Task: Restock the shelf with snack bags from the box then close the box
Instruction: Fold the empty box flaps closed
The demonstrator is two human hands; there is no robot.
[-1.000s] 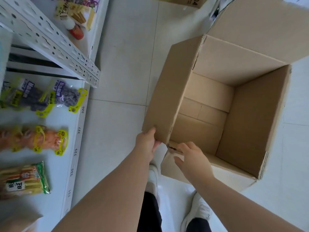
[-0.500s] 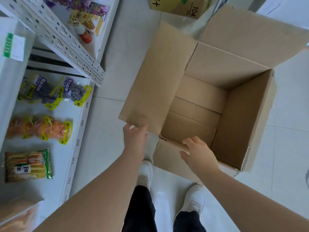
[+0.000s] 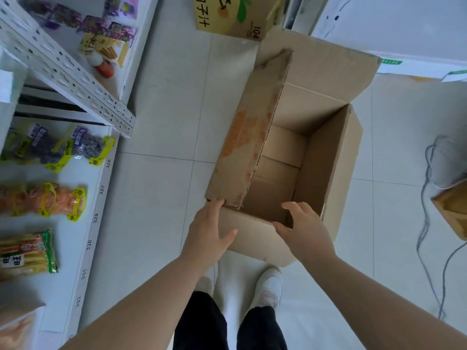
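Observation:
An empty brown cardboard box (image 3: 326, 178) stands on the tiled floor in front of my feet. Its left flap (image 3: 249, 137) is raised on edge and tilted over the opening, and the far flap (image 3: 318, 64) lies open. My left hand (image 3: 208, 229) touches the lower corner of the left flap with straight fingers. My right hand (image 3: 304, 228) rests on the near flap (image 3: 255, 236), fingers curled over its edge into the box. On the white shelf (image 3: 75, 248) at left lie snack bags: dark ones (image 3: 63, 147), orange ones (image 3: 45, 200) and a green-edged pack (image 3: 27, 251).
A printed juice carton (image 3: 232, 16) sits on the floor behind the box. More snacks lie on a farther shelf section (image 3: 106, 44) past a perforated white upright (image 3: 68, 74). At right are a grey cable (image 3: 429, 223) and a wooden object (image 3: 452, 210).
The left flap has swung up from lying outward to standing on edge over the box, pushed by my left hand. My right hand slid right along the near flap.

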